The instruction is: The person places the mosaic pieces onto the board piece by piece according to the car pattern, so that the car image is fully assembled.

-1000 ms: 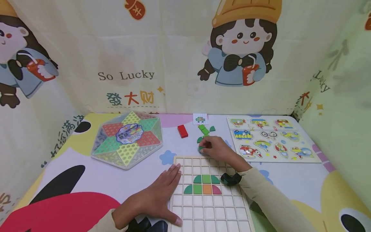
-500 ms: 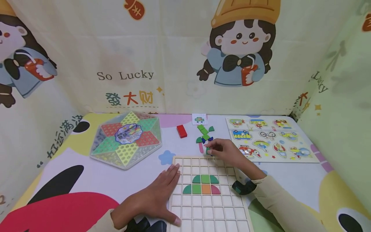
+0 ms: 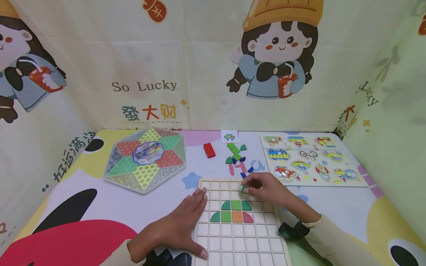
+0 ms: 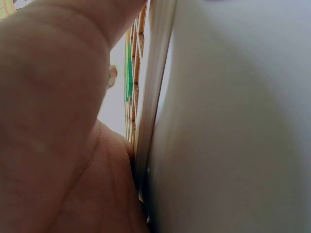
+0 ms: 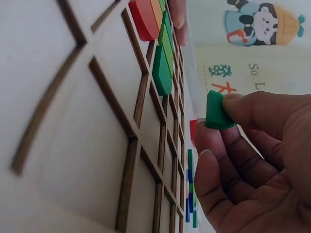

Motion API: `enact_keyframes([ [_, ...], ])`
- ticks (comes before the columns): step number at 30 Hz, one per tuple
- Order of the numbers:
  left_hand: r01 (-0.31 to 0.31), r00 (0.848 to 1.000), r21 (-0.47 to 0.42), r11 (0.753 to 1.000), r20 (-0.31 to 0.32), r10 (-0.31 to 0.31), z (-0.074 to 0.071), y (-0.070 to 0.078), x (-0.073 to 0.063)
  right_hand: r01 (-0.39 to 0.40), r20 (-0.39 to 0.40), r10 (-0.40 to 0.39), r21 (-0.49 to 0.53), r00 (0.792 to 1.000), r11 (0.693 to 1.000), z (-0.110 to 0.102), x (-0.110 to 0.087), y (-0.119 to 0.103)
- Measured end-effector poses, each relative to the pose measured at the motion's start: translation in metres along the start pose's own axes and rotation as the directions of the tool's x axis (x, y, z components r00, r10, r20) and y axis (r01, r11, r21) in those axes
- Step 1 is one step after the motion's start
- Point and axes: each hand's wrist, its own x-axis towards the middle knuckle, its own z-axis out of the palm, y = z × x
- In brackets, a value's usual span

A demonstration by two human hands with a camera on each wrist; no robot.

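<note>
My right hand [image 3: 266,188] pinches a green quarter-circle piece [image 5: 217,110] between thumb and fingertips, over the far right part of a wooden grid board [image 3: 226,234]. Spread along the board's left edge, my left hand [image 3: 181,221] rests with fingers extended and thumb on the frame. Two rows of flat pieces sit in the grid: a green square [image 3: 236,205] between green quarter-circles above, and below it green pieces, an orange square [image 3: 237,217] and a dark pink quarter-circle [image 3: 247,217]. In the left wrist view, the palm lies against the board's side.
Beyond the board lie loose green squares [image 3: 235,150], green quarter-circles [image 3: 243,147], dark blue pieces [image 3: 250,170] and a red block [image 3: 209,150]. A small pattern card [image 3: 229,136] is behind them. A hexagonal game box [image 3: 146,160] stands left, a vehicle puzzle board [image 3: 307,168] right.
My right hand has come from the loose pieces back toward the board, carrying the green quarter-circle, uncovering dark blue pieces. My left hand has stayed put.
</note>
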Motion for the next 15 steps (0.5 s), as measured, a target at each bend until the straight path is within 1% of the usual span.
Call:
enact_keyframes([
  [3, 0.0, 1.0, -0.002, 1.0, 0.001, 0.0, 0.0, 0.0, 0.0, -0.024, 0.008, 0.024, -0.003, 1.0, 1.0, -0.001, -0.008, 0.0],
  [6, -0.001, 1.0, -0.004, 1.0, 0.0, 0.001, 0.0, -0.001, 0.0, -0.035, 0.029, 0.034, 0.016, 0.999, 0.999, 0.0, -0.015, -0.001],
  [10, -0.001, 1.0, -0.002, 1.0, 0.001, 0.001, 0.0, -0.001, 0.0, -0.014, 0.068, 0.011, 0.046, 0.998, 0.999, 0.002, -0.023, -0.004],
  [15, -0.006, 1.0, -0.005, 1.0, 0.002, 0.006, 0.0, -0.002, 0.0, -0.001, 0.103, -0.002, 0.032, 0.995, 0.999, 0.0, -0.03, -0.006],
])
